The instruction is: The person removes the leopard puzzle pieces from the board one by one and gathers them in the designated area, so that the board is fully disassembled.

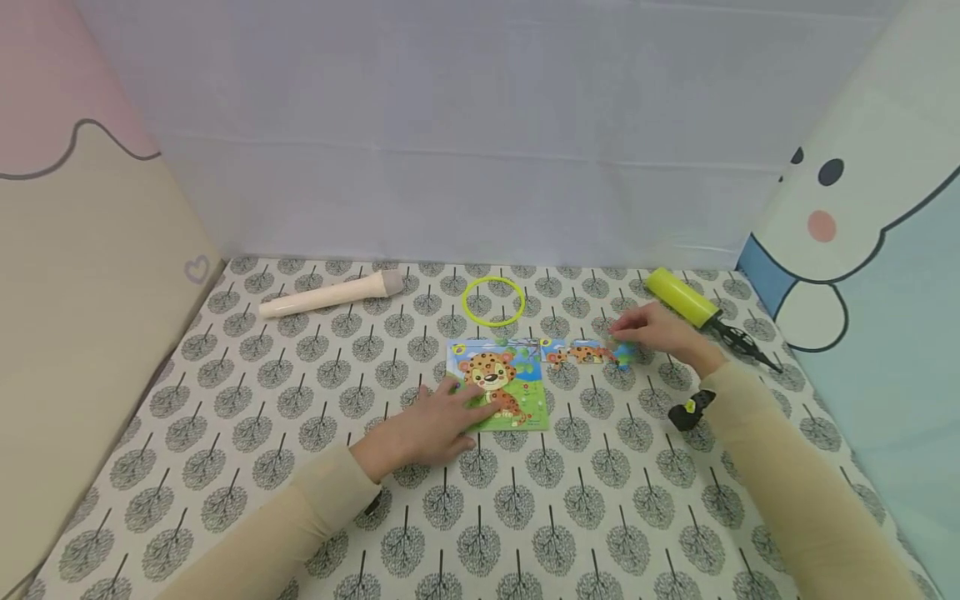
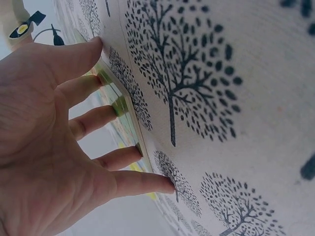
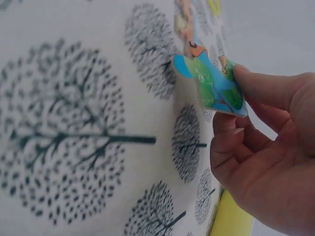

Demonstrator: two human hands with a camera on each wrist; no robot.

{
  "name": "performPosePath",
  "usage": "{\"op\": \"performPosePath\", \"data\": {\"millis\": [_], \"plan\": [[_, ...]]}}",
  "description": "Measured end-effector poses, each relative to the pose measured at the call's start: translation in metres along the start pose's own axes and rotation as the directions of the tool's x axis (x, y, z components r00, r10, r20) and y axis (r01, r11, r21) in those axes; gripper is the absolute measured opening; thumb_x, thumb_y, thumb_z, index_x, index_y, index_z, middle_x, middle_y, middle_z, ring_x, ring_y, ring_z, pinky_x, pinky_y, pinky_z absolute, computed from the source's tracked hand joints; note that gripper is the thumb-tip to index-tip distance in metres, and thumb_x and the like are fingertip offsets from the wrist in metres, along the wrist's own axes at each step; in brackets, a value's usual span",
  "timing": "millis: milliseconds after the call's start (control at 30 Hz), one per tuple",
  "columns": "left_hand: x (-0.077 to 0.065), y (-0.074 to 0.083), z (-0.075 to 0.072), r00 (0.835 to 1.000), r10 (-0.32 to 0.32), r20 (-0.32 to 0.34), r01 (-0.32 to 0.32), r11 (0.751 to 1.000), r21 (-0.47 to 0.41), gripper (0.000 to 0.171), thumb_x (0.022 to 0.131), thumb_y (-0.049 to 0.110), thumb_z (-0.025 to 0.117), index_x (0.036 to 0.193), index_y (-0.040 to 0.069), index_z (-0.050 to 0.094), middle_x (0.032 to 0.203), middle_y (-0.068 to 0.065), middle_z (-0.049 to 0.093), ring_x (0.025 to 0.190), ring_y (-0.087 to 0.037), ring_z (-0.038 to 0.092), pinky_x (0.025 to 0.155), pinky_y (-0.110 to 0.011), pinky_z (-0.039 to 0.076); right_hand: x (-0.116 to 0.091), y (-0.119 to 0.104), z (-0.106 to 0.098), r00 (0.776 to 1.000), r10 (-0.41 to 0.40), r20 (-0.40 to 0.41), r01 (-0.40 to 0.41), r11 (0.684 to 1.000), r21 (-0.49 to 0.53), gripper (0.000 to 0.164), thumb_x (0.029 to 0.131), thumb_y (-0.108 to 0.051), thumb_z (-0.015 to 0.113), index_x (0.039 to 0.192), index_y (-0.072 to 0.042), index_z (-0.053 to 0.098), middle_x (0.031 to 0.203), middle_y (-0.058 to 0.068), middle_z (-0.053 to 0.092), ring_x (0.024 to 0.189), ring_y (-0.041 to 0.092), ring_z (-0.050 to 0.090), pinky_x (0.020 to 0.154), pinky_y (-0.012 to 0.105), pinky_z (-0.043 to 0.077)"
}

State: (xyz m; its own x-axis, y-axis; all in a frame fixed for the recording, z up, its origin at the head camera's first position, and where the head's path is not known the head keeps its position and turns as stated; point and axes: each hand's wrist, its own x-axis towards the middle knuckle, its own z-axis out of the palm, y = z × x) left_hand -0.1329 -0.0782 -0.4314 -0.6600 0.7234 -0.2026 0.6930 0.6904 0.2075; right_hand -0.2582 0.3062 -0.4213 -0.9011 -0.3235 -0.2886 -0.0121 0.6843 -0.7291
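A leopard puzzle board [image 1: 536,408] lies on the tree-patterned cloth. My left hand [image 1: 431,423] rests on its left side with straight, spread fingers; in the left wrist view, fingertips [image 2: 133,153] meet the board's edge. Off the board's upper right corner runs a short row of puzzle pieces [image 1: 585,353] with leopard print. At the right end of that row, my right hand [image 1: 658,332] pinches a blue and green puzzle piece [image 3: 216,93] between thumb and fingers. In the right wrist view the piece is tilted, close to the neighbouring orange-spotted piece.
Behind the board lies a yellow-green ring [image 1: 467,312]. A white stick with a grey end [image 1: 330,296] is at the back left. Beyond my right hand lies a yellow-green hand pump [image 1: 682,297] with a black nozzle. Fabric walls [image 1: 480,200] stand at the back and both sides.
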Motion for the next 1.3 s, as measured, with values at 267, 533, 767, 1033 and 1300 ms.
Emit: {"op": "performPosePath", "data": {"millis": [267, 533, 767, 1033, 1300], "plan": [[-0.001, -0.001, 0.0, 1.0, 0.004, -0.007, -0.004, 1.0, -0.002, 0.067, 0.095, 0.033, 0.057, 0.153, 0.027, 0.024, 0.136, -0.005, 0.043, 0.122, -0.032, 0.036, 0.093, -0.068, 0.035, 0.008, 0.014, 0.006, 0.999, -0.029, -0.04, 0.024, 0.994, -0.109, 0.024, 0.093, -0.015, 0.064, 0.107, 0.004, 0.068, 0.103, 0.015, 0.066, 0.091, 0.026, 0.059, 0.077, 0.035, 0.05], [-0.005, -0.004, 0.007, 0.999, 0.007, -0.048, -0.008, 1.0, -0.011, 0.064, 0.092, 0.036, 0.062, 0.147, 0.015, 0.037, 0.144, -0.004, 0.038, 0.133, -0.033, 0.027, 0.096, -0.068, 0.032, 0.008, 0.011, 0.011, 0.994, -0.068, -0.08, 0.049, 0.975, -0.217, 0.019, 0.094, -0.014, 0.062, 0.101, 0.002, 0.068, 0.095, 0.011, 0.066, 0.084, 0.024, 0.058, 0.074, 0.039, 0.048], [-0.012, -0.004, 0.008, 0.999, 0.014, -0.04, -0.016, 0.999, -0.04, 0.064, 0.094, 0.035, 0.06, 0.149, 0.015, 0.034, 0.152, -0.007, 0.029, 0.138, -0.041, 0.017, 0.098, -0.07, 0.024, 0.007, 0.01, 0.015, 0.994, -0.054, -0.093, 0.031, 0.974, -0.225, 0.017, 0.095, -0.014, 0.061, 0.101, 0.0, 0.068, 0.095, 0.01, 0.065, 0.084, 0.024, 0.057, 0.072, 0.038, 0.047], [-0.015, -0.007, 0.01, 0.998, 0.039, -0.052, -0.043, 0.996, -0.082, 0.062, 0.093, 0.033, 0.06, 0.148, 0.017, 0.036, 0.152, -0.009, 0.029, 0.139, -0.04, 0.016, 0.1, -0.069, 0.02, 0.006, 0.011, 0.014, 0.991, -0.088, -0.103, 0.064, 0.974, -0.217, 0.017, 0.094, -0.013, 0.061, 0.101, 0.0, 0.069, 0.094, 0.01, 0.066, 0.084, 0.024, 0.059, 0.074, 0.039, 0.049], [-0.016, -0.008, 0.009, 0.999, -0.012, -0.037, 0.009, 0.995, -0.102, 0.065, 0.092, 0.035, 0.062, 0.15, 0.028, 0.033, 0.148, -0.018, 0.025, 0.136, -0.034, 0.023, 0.11, -0.052, 0.02, 0.008, -0.023, 0.027, 0.981, -0.167, -0.098, 0.139, 0.96, -0.244, 0.019, 0.095, -0.016, 0.06, 0.104, -0.001, 0.067, 0.094, 0.009, 0.064, 0.078, 0.024, 0.058, 0.066, 0.039, 0.048]]}}
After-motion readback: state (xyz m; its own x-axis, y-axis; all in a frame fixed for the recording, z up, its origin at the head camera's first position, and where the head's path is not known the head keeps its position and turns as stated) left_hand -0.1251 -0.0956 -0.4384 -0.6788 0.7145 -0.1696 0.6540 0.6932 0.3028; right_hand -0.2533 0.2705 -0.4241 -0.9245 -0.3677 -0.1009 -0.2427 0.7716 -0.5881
